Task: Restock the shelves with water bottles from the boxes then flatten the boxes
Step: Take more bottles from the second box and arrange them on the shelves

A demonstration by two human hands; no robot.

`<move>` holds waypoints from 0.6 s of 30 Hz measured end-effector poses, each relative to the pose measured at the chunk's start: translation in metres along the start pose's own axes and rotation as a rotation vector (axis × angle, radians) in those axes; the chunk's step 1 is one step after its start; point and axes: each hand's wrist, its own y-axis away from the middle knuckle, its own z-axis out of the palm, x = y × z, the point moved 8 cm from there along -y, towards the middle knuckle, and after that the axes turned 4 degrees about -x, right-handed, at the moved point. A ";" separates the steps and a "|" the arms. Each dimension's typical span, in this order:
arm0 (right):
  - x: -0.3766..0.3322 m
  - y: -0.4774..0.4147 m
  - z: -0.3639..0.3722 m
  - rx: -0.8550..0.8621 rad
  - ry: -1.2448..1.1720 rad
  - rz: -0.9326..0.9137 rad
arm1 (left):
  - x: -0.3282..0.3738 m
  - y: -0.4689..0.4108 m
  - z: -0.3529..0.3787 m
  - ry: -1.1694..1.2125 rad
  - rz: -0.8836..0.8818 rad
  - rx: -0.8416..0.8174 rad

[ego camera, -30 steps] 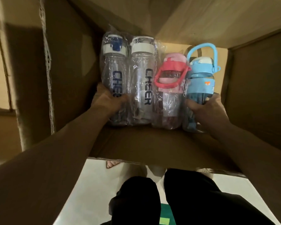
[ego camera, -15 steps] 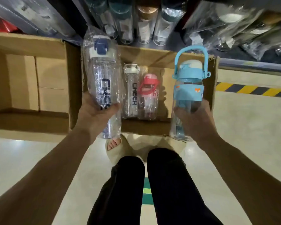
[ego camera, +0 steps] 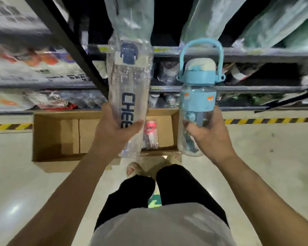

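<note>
Above box [ego camera: 55, 139], before shelves [ego camera: 256, 55]: both bottles now up at shelf height; second ago they lay in box, half second ago barely clear of rim. Pickup looks done, placing on shelf likely next. Left hand [ego camera: 114, 129] wraps lower half of clear bottle [ego camera: 130, 82], plastic wrap on, cap up. Right hand [ego camera: 211, 134] grips lower part of blue bottle [ego camera: 197, 96], handle up. Pink bottle [ego camera: 150, 134] lies in box below, between hands; box not ready for flattening.
</note>
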 end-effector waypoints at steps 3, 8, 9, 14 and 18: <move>-0.067 0.040 -0.025 0.041 -0.002 -0.110 | 0.055 0.041 -0.021 -0.012 0.082 -0.017; -0.168 0.085 -0.075 0.130 -0.031 -0.286 | 0.167 0.076 -0.044 -0.107 0.312 -0.003; -0.183 0.093 -0.084 0.151 -0.030 -0.322 | 0.188 0.080 -0.045 -0.110 0.369 0.011; -0.234 0.118 -0.123 0.250 -0.031 -0.449 | 0.261 0.107 -0.046 -0.079 0.508 -0.002; -0.258 0.121 -0.154 0.282 -0.051 -0.504 | 0.313 0.122 -0.042 -0.097 0.607 0.030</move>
